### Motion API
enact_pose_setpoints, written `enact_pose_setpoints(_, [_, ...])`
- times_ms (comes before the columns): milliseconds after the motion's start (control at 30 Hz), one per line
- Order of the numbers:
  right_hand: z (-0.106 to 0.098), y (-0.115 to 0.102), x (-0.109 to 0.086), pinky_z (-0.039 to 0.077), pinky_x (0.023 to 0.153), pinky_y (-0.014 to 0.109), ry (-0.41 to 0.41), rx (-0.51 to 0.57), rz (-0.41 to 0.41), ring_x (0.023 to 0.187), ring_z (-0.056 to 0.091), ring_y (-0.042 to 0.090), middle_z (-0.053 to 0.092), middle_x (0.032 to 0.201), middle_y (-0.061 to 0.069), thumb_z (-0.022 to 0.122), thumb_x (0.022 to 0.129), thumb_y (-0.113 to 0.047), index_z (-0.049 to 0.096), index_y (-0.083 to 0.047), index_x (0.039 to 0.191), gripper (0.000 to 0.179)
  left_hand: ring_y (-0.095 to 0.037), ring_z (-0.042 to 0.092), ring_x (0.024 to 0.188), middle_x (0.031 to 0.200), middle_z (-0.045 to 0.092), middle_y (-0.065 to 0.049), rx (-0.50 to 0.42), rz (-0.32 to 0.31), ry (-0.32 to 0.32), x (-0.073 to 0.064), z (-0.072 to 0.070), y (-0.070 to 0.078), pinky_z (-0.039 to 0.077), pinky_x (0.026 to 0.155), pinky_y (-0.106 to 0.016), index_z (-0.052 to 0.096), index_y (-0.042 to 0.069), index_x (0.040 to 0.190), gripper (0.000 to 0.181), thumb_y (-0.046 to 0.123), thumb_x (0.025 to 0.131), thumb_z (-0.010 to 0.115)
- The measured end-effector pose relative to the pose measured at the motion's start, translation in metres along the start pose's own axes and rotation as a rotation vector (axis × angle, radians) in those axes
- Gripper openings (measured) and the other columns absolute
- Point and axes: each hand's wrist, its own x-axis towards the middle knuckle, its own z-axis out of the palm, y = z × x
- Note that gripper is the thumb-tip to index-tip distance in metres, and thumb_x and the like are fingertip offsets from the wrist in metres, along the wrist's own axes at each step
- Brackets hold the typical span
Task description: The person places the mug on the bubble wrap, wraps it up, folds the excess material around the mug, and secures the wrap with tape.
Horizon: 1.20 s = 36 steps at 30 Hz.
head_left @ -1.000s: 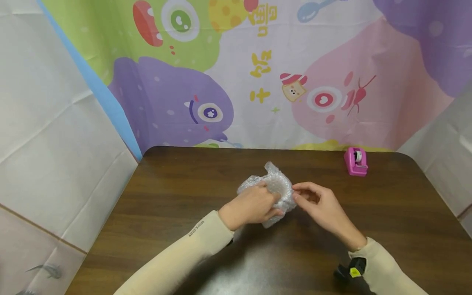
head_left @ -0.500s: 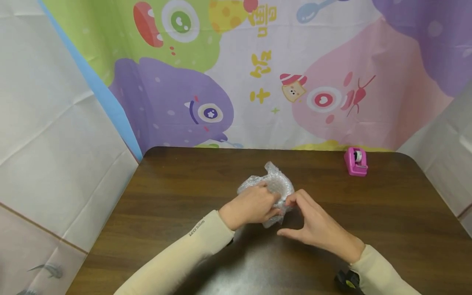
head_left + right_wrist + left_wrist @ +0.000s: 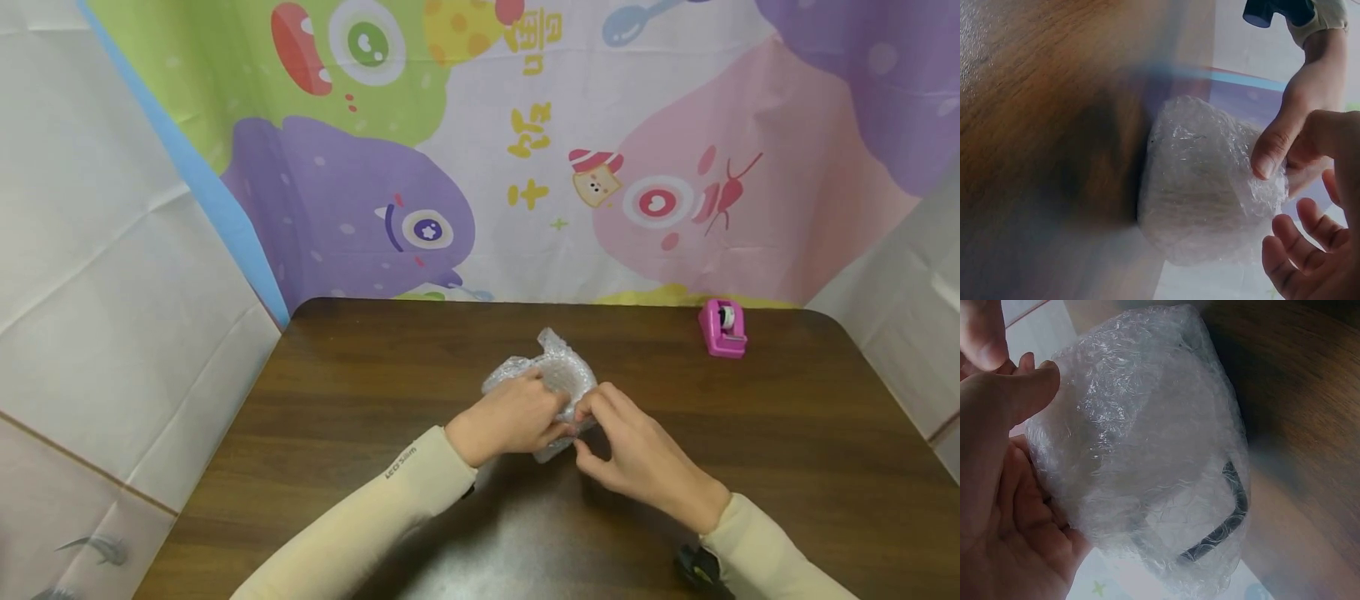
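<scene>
A rounded bundle in clear bubble wrap [image 3: 577, 371] sits at mid-table, with a cup-like hollow facing up. Through the plastic, the left wrist view shows a bent dark strip [image 3: 1229, 519] at one end; what is wrapped is hidden. My left hand [image 3: 517, 417] grips the bundle's near rim, fingers in the hollow and thumb outside. On the near right side, my right hand [image 3: 645, 462] has its index fingertip right at the rim beside the left thumb. Its own thumb stands a little apart below, and the other fingers are loosely bent in the right wrist view.
A pink tape dispenser [image 3: 724, 329] stands at the back right of the dark wooden table [image 3: 360, 400]. Behind the far edge hangs a cartoon-printed curtain [image 3: 525, 167], and pale sheeting [image 3: 112, 208] walls the left side.
My right hand has shifted from the bundle's right side toward its near edge, spreading its thumb and then bringing it closer to the index finger. The left hand and bundle have stayed in place.
</scene>
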Motion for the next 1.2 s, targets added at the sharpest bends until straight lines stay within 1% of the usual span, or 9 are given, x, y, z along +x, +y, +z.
enact_pose_setpoints(133, [-0.003, 0.001, 0.001, 0.052, 0.078, 0.016, 0.031, 0.06, 0.019, 0.088, 0.062, 0.01, 0.059, 0.101, -0.004, 0.07, 0.076, -0.001, 0.061, -0.009, 0.099, 0.026, -0.017, 0.067, 0.071, 0.065, 0.062, 0.004, 0.013, 0.008, 0.013, 0.0, 0.0, 0.0, 0.05, 0.094, -0.033, 0.068, 0.015, 0.09, 0.037, 0.05, 0.1, 0.062])
enact_pose_setpoints(300, [-0.006, 0.004, 0.004, 0.049, 0.071, 0.011, 0.086, 0.115, 0.017, 0.08, 0.061, 0.009, 0.064, 0.094, -0.002, 0.066, 0.079, 0.003, 0.066, -0.008, 0.092, 0.017, -0.018, 0.069, 0.075, 0.067, 0.064, 0.004, 0.01, 0.002, -0.005, 0.0, 0.001, -0.001, 0.05, 0.097, -0.034, 0.068, 0.015, 0.092, 0.036, 0.05, 0.1, 0.061])
enact_pose_setpoints(433, [-0.008, 0.004, 0.006, 0.05, 0.067, 0.01, 0.102, 0.148, 0.042, 0.075, 0.061, 0.008, 0.068, 0.092, -0.002, 0.069, 0.081, 0.002, 0.068, -0.008, 0.09, 0.014, -0.017, 0.07, 0.077, 0.069, 0.065, 0.004, 0.009, -0.003, -0.023, 0.001, 0.001, -0.001, 0.049, 0.102, -0.034, 0.068, 0.015, 0.094, 0.036, 0.05, 0.101, 0.06])
enact_pose_setpoints(633, [-0.011, 0.004, 0.008, 0.052, 0.061, 0.016, 0.096, 0.196, 0.084, 0.071, 0.06, 0.002, 0.071, 0.088, -0.004, 0.077, 0.082, 0.004, 0.072, -0.01, 0.091, 0.017, -0.017, 0.071, 0.079, 0.071, 0.067, 0.004, 0.002, -0.009, -0.04, 0.001, 0.0, 0.0, 0.047, 0.106, -0.034, 0.069, 0.015, 0.097, 0.036, 0.05, 0.101, 0.06])
enact_pose_setpoints(700, [-0.013, 0.004, 0.009, 0.051, 0.06, 0.015, 0.097, 0.196, 0.092, 0.07, 0.06, 0.001, 0.072, 0.087, -0.004, 0.078, 0.083, 0.005, 0.073, -0.01, 0.092, 0.018, -0.017, 0.071, 0.081, 0.071, 0.067, 0.004, -0.002, -0.012, -0.046, 0.001, -0.001, 0.0, 0.047, 0.106, -0.034, 0.07, 0.016, 0.098, 0.037, 0.051, 0.101, 0.06])
enact_pose_setpoints(833, [-0.014, 0.005, 0.01, 0.05, 0.059, 0.014, 0.126, 0.167, 0.098, 0.069, 0.06, 0.002, 0.072, 0.086, -0.004, 0.079, 0.081, 0.009, 0.074, -0.01, 0.092, 0.022, -0.018, 0.071, 0.083, 0.072, 0.068, 0.004, -0.017, -0.02, -0.05, 0.0, -0.001, -0.001, 0.05, 0.1, -0.035, 0.071, 0.015, 0.099, 0.037, 0.051, 0.101, 0.061])
enact_pose_setpoints(933, [-0.014, 0.006, 0.011, 0.049, 0.059, 0.013, 0.144, 0.141, 0.124, 0.068, 0.06, 0.002, 0.073, 0.085, -0.003, 0.08, 0.079, 0.01, 0.075, -0.009, 0.091, 0.023, -0.018, 0.07, 0.084, 0.072, 0.068, 0.003, -0.029, -0.023, -0.043, 0.0, 0.0, -0.001, 0.052, 0.097, -0.034, 0.072, 0.015, 0.099, 0.037, 0.051, 0.1, 0.062])
enact_pose_setpoints(1100, [-0.015, 0.009, 0.014, 0.051, 0.06, 0.013, 0.143, 0.115, 0.192, 0.069, 0.063, 0.004, 0.074, 0.085, 0.0, 0.08, 0.082, 0.007, 0.076, -0.007, 0.089, 0.016, -0.019, 0.068, 0.084, 0.069, 0.066, 0.003, -0.046, -0.026, -0.033, 0.0, 0.0, -0.002, 0.054, 0.089, -0.033, 0.073, 0.016, 0.098, 0.037, 0.051, 0.1, 0.062])
enact_pose_setpoints(1200, [-0.014, 0.012, 0.018, 0.052, 0.063, 0.013, 0.14, 0.1, 0.221, 0.07, 0.064, 0.006, 0.075, 0.085, 0.001, 0.08, 0.083, 0.004, 0.076, -0.006, 0.088, 0.011, -0.018, 0.066, 0.082, 0.065, 0.062, 0.004, -0.059, -0.032, -0.034, 0.001, 0.0, -0.002, 0.055, 0.085, -0.032, 0.072, 0.016, 0.094, 0.037, 0.052, 0.1, 0.062])
